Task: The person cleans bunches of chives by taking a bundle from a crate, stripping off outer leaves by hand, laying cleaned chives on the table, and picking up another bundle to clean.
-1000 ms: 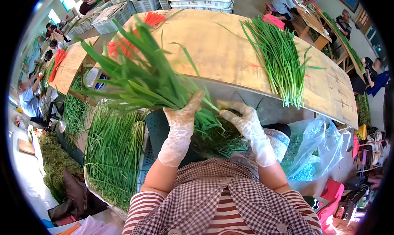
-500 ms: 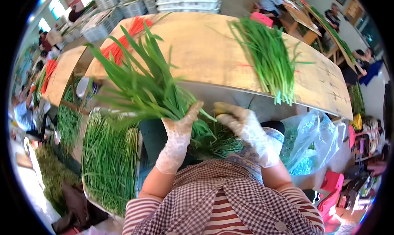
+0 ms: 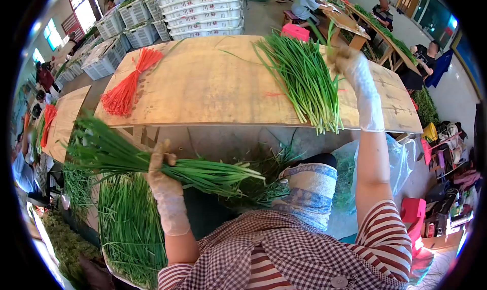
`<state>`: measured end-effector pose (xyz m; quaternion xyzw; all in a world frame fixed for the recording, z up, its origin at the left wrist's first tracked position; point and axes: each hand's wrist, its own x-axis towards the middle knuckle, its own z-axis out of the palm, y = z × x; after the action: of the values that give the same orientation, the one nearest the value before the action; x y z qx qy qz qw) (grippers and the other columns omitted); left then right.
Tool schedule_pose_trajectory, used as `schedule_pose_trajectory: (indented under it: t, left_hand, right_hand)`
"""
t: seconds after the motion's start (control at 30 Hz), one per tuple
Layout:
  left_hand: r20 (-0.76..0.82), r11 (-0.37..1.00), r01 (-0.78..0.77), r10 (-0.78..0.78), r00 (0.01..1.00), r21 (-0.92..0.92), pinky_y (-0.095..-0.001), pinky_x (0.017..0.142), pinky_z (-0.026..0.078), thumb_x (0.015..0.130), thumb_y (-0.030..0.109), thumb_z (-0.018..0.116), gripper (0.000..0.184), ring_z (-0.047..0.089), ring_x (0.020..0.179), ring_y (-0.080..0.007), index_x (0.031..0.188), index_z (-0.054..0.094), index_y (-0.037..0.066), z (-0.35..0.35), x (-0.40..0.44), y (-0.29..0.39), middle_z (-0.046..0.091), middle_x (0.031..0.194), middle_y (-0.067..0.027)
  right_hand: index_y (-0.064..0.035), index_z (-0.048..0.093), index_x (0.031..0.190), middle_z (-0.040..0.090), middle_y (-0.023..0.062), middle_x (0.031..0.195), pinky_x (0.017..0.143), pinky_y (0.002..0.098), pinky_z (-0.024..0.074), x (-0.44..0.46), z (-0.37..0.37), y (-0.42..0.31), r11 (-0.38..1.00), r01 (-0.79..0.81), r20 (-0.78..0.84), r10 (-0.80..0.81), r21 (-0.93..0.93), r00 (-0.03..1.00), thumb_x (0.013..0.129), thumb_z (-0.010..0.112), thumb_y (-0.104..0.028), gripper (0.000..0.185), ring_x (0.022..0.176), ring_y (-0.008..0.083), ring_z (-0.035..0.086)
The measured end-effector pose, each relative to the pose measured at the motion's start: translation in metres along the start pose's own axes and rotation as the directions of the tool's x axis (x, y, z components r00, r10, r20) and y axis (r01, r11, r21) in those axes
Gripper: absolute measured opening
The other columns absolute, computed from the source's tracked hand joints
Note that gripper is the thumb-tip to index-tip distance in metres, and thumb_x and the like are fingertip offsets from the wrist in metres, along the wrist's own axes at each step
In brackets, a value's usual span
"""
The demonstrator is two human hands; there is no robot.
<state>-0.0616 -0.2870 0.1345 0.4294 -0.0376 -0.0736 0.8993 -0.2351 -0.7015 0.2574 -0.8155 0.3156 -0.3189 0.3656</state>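
A bunch of garlic chives (image 3: 213,174) lies across my left hand (image 3: 163,171), which is closed around it in a thin glove. Its pale cut ends point right and its leafy tops hang out to the left. My right hand (image 3: 352,64), gloved and smeared by motion, is raised over the far right of the wooden table (image 3: 203,82). A few green chive leaves stick up from its closed fingers. Just left of that hand, a pile of garlic chives (image 3: 304,82) rests on the table with its cut ends toward me.
Red ties (image 3: 132,87) lie bundled on the table's left side. A crate of chives (image 3: 129,229) stands at my left, and a clear plastic bag (image 3: 350,173) at my right. White crates (image 3: 203,11) are stacked behind the table. Other people sit working at the back right.
My left hand has moved left and lowered the bunch to nearly level. My right hand has gone from beside the bunch up and right, over the table. The view has shifted slightly.
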Motion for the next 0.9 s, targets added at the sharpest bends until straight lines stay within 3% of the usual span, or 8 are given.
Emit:
schedule_pose_trajectory:
  t: [0.17, 0.27, 0.47, 0.53, 0.57, 0.7, 0.8, 0.9]
  left_hand:
    - [0.035, 0.997, -0.039, 0.042, 0.999, -0.065, -0.0259, 0.064, 0.046, 0.088, 0.023, 0.064, 0.018, 0.049, 0.061, -0.0104, 0.091, 0.065, 0.005, -0.012, 0.024, 0.03, 0.065, 0.079, -0.0063]
    - [0.375, 0.797, 0.156, 0.093, 0.922, -0.583, -0.0248, 0.068, 0.049, 0.089, 0.024, 0.062, 0.018, 0.05, 0.061, -0.0102, 0.093, 0.066, 0.007, -0.01, 0.027, 0.07, 0.068, 0.086, -0.007]
    - [-0.006, 0.954, 0.158, -0.165, 0.986, -0.256, -0.0391, 0.081, 0.051, 0.091, 0.024, 0.058, 0.021, 0.058, 0.081, -0.0237, 0.081, 0.059, 0.007, -0.008, 0.018, 0.04, 0.064, 0.086, -0.0082]
    - [0.226, 0.888, 0.172, -0.079, 0.971, -0.427, -0.0393, 0.085, 0.049, 0.091, 0.025, 0.057, 0.026, 0.058, 0.084, -0.0249, 0.073, 0.053, 0.008, -0.027, 0.011, 0.032, 0.06, 0.076, -0.0057]
    - [-0.068, 0.926, 0.045, -0.076, 0.995, -0.375, -0.0367, 0.085, 0.046, 0.092, 0.023, 0.055, 0.033, 0.055, 0.074, -0.0194, 0.064, 0.041, 0.012, -0.014, 0.007, 0.033, 0.047, 0.063, -0.0002]
    - [-0.009, 0.759, -0.02, 0.018, 1.0, -0.651, -0.0321, 0.077, 0.043, 0.091, 0.018, 0.052, 0.036, 0.038, 0.055, -0.0116, 0.06, 0.034, 0.016, -0.054, 0.027, 0.02, 0.033, 0.055, 0.0044]
    - [0.1, 0.674, 0.081, -0.011, 0.995, -0.734, -0.0318, 0.077, 0.043, 0.091, 0.018, 0.052, 0.036, 0.038, 0.056, -0.012, 0.06, 0.034, 0.016, -0.055, 0.024, 0.022, 0.034, 0.056, 0.0043]
    - [0.095, 0.734, 0.045, 0.026, 0.995, -0.677, -0.0324, 0.08, 0.043, 0.091, 0.021, 0.053, 0.036, 0.039, 0.058, -0.0124, 0.061, 0.034, 0.016, -0.058, 0.026, 0.016, 0.035, 0.057, 0.0034]
  right_hand:
    - [-0.0038, 0.063, 0.115, 0.07, 0.0111, 0.09, 0.075, 0.036, 0.0523, -0.085, 0.026, 0.001, 0.696, 0.253, -0.045, -0.38, -0.673, 0.924, 0.086, 0.066, -0.016, 0.032, 0.081, 0.0166, 0.066]
    - [-0.0033, 0.055, 0.127, 0.06, 0.0125, 0.118, 0.089, 0.0337, 0.0479, -0.149, 0.079, 0.003, 0.971, -0.078, 0.258, 0.018, 0.227, 0.966, 0.082, 0.071, -0.018, 0.05, 0.103, 0.0217, 0.06]
    - [-0.0049, 0.068, 0.103, 0.069, 0.0111, 0.098, 0.077, 0.0297, 0.0548, -0.208, 0.164, -0.006, 0.38, -0.493, 0.582, -0.163, 0.782, 0.797, 0.082, 0.07, -0.008, 0.021, 0.086, 0.0189, 0.067]
    - [-0.0004, 0.068, 0.1, 0.07, 0.0104, 0.091, 0.071, 0.0272, 0.0549, -0.208, 0.18, 0.004, 0.711, -0.151, 0.463, -0.268, 0.687, 0.845, 0.081, 0.073, -0.007, 0.021, 0.078, 0.0154, 0.067]
    - [0.0014, 0.068, 0.098, 0.071, 0.01, 0.089, 0.07, 0.0267, 0.0549, -0.208, 0.188, 0.012, 0.791, -0.005, 0.407, -0.31, 0.611, 0.859, 0.081, 0.073, -0.006, 0.02, 0.076, 0.0142, 0.067]
    - [0.0002, 0.067, 0.093, 0.069, 0.0089, 0.09, 0.076, 0.0294, 0.0531, -0.208, 0.173, 0.032, 0.636, -0.547, 0.726, -0.032, 0.545, 0.687, 0.085, 0.067, -0.008, 0.011, 0.087, 0.0164, 0.066]
    - [-0.0008, 0.068, 0.096, 0.069, 0.0104, 0.098, 0.083, 0.0286, 0.0519, -0.198, 0.179, 0.075, 0.635, -0.337, 0.28, 0.193, 0.695, 0.94, 0.08, 0.069, 0.0, 0.016, 0.091, 0.0166, 0.065]
    - [-0.0037, 0.07, 0.1, 0.069, 0.0092, 0.102, 0.084, 0.029, 0.0513, -0.198, 0.151, 0.045, 0.844, -0.071, 0.231, -0.064, 0.532, 0.971, 0.08, 0.07, 0.0, 0.02, 0.092, 0.016, 0.064]
